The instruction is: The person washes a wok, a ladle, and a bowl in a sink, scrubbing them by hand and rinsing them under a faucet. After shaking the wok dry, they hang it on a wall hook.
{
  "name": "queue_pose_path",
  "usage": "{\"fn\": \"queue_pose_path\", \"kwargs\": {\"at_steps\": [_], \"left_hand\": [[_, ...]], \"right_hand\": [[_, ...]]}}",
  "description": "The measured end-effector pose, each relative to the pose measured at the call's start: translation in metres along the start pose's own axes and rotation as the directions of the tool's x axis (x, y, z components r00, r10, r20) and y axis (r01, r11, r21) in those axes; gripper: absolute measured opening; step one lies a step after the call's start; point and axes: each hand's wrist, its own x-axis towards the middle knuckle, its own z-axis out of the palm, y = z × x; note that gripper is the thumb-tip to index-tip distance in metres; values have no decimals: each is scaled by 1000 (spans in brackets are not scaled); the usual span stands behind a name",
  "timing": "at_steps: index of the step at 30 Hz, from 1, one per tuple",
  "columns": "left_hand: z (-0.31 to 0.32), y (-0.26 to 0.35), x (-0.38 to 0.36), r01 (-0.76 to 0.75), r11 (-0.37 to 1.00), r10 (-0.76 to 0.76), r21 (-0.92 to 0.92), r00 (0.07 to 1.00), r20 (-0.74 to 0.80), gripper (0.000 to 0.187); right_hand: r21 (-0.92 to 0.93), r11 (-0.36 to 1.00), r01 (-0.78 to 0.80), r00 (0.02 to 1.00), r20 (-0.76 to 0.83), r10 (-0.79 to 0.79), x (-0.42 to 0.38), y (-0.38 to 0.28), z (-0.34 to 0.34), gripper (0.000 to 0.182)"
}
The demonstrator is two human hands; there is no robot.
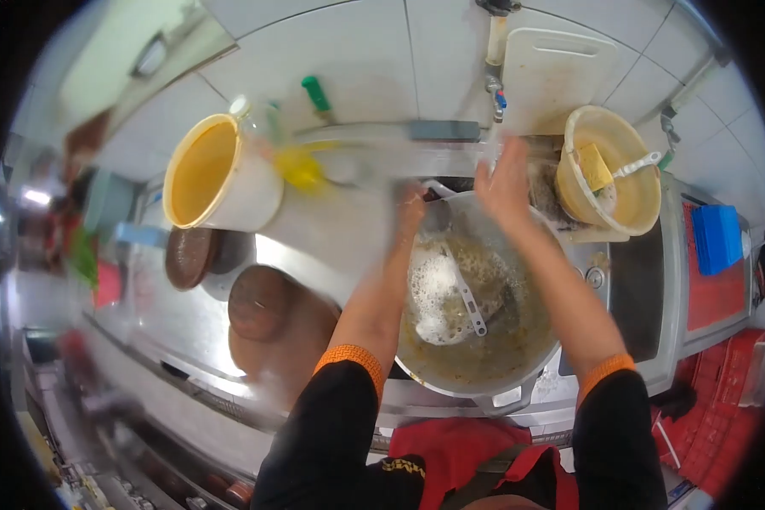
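A large metal pot (518, 357) stands in the sink area, with murky, sudsy water and a white-handled utensil (466, 297) in it. At the pot's far left rim is my left hand (410, 204), closed around something dark that I cannot make out, close to the pot's far handle. My right hand (506, 183) is above the far right rim, under the tap (496, 93); its fingers are blurred and their hold is unclear. Water seems to run beside its fingers.
A bucket (263, 191) of orange-brown liquid and brown clay pieces (259, 302) are on the left counter. At the right are a cream basin (646, 200) with a yellow sponge (593, 167) and brush, and a blue item (716, 239). A white board (557, 72) leans on the wall.
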Motion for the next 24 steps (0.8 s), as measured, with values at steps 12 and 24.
{"fn": "queue_pose_path", "kwargs": {"at_steps": [12,24], "left_hand": [[-146,47,-11,-297,843,143,448,928,345,25],[-209,48,-66,-397,911,380,110,913,148,22]], "right_hand": [[-362,929,75,454,842,291,-250,22,61,53],[-161,952,-260,564,775,285,-209,-62,-54,31]]}}
